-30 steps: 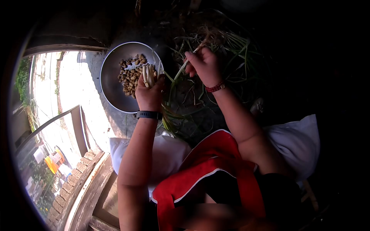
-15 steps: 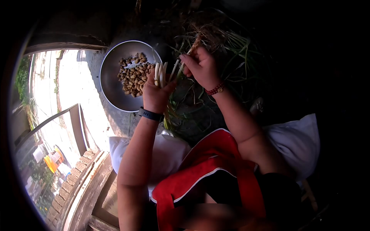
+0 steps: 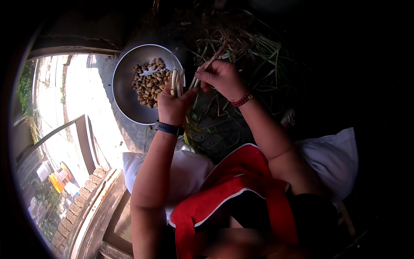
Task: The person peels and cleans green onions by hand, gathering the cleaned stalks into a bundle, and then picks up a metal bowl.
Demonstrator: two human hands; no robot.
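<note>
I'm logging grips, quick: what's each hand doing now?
Left hand: closed, holding slender white-and-green plant stalks.
Right hand: fingers closed on a thin brownish plant strip.

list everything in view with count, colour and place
Bowl: one, grey, ground
Lumps: many, brown, in bowl
Stalks: several, white, left hand
Rooted stalk: one, pale, right hand
Leaves: many, green, right of bowl
Bricks: several, tan, lower left
Orange thing: one, unclear, far left
Apron: one, red, on person
Watch: one, dark, left wrist
Bracelet: one, red, right wrist
Hands: two, bare; left, right
</note>
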